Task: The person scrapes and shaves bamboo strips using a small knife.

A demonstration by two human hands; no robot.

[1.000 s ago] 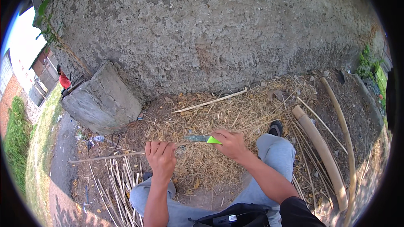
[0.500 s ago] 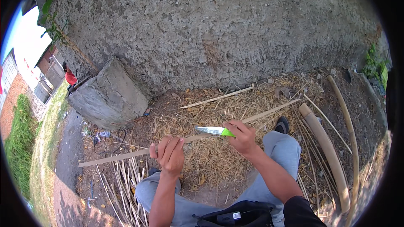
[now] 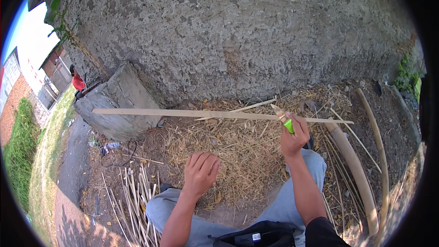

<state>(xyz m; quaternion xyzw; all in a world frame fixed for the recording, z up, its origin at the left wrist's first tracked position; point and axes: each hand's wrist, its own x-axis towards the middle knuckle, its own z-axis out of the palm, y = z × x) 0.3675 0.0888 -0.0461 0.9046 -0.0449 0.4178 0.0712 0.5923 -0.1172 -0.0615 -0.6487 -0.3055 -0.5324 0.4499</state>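
My right hand (image 3: 295,138) is closed round the green handle of a small knife (image 3: 288,126), its blade pointing up and to the left. The same hand also grips a long, flat bamboo strip (image 3: 192,113). This strip stretches nearly level from in front of the concrete block at left to beyond my right hand, passing by the knife. My left hand (image 3: 200,173) is held below the strip and apart from it, fingers curled in loosely; nothing shows in them.
Bamboo shavings (image 3: 228,155) cover the ground between my legs. Split sticks (image 3: 137,201) lie in a pile at left. Thick bamboo poles (image 3: 356,174) lie at right. Ahead stands a rough wall (image 3: 228,36), with a concrete block (image 3: 123,100) at left. A person in red (image 3: 78,82) is farther off.
My left hand has let go of the bamboo strip and dropped slightly right and down. My right hand has moved right and up with the knife, and the strip's left end has swung upward.
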